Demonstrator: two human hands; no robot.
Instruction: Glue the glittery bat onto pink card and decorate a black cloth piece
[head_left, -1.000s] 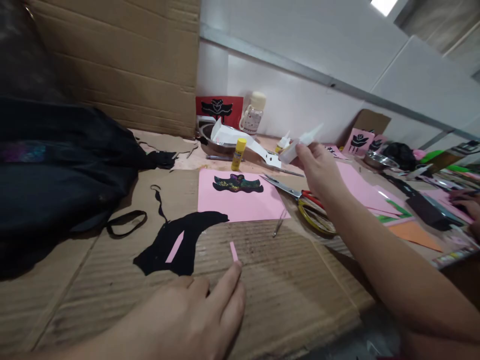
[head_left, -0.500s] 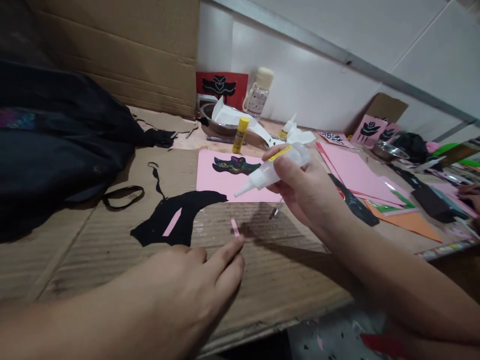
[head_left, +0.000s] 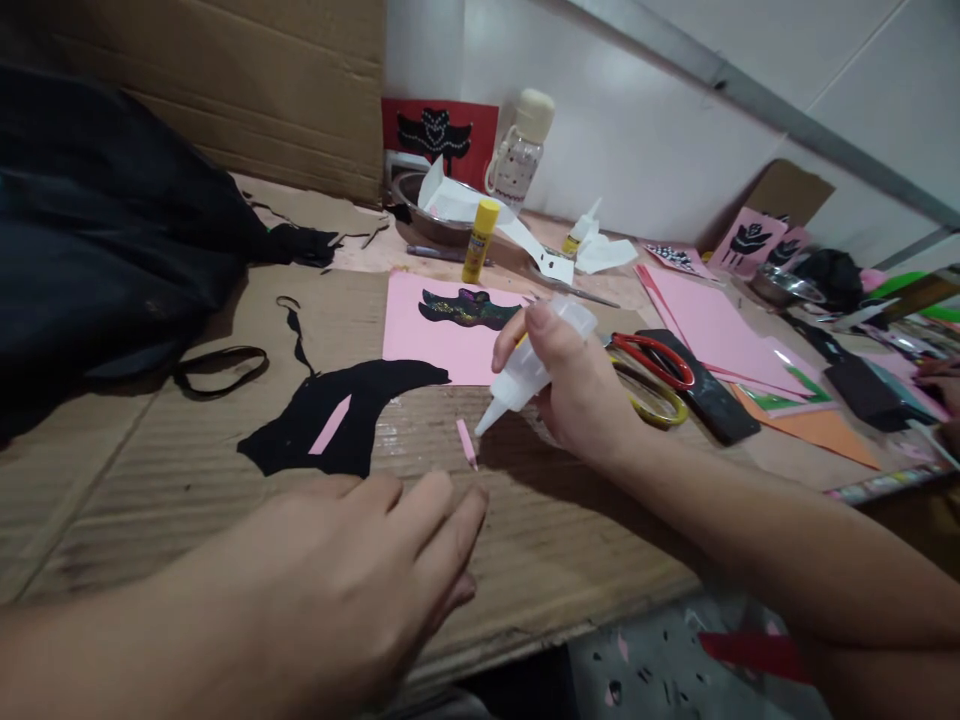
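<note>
My right hand (head_left: 581,390) is closed around a clear plastic glue bottle (head_left: 521,378). Its white nozzle points down and left, with the tip just beside a small pink paper strip (head_left: 466,445) lying on the cardboard. Below the strip, my left hand (head_left: 382,550) hovers with loosely bent fingers, nothing seen in them; the thumb shows partly beneath. To the left lies a black cut-out piece (head_left: 349,390) bearing another pink strip (head_left: 330,425). A pink sheet (head_left: 405,335) behind carries a shiny black cut-out shape (head_left: 465,308), partly covered by my right hand.
A yellow glue stick (head_left: 480,240) stands behind the pink sheet, near a metal bowl (head_left: 409,195) and a bottle (head_left: 521,150). Red-handled scissors (head_left: 660,360) and pink sheets (head_left: 720,330) lie right. A black bag (head_left: 112,250) fills the left. Another person's hand (head_left: 941,380) shows far right.
The glue bottle has come down and its nozzle now sits beside the small strip. My left hand's fingertip has drawn back from the strip. Scissors by my right hand now show.
</note>
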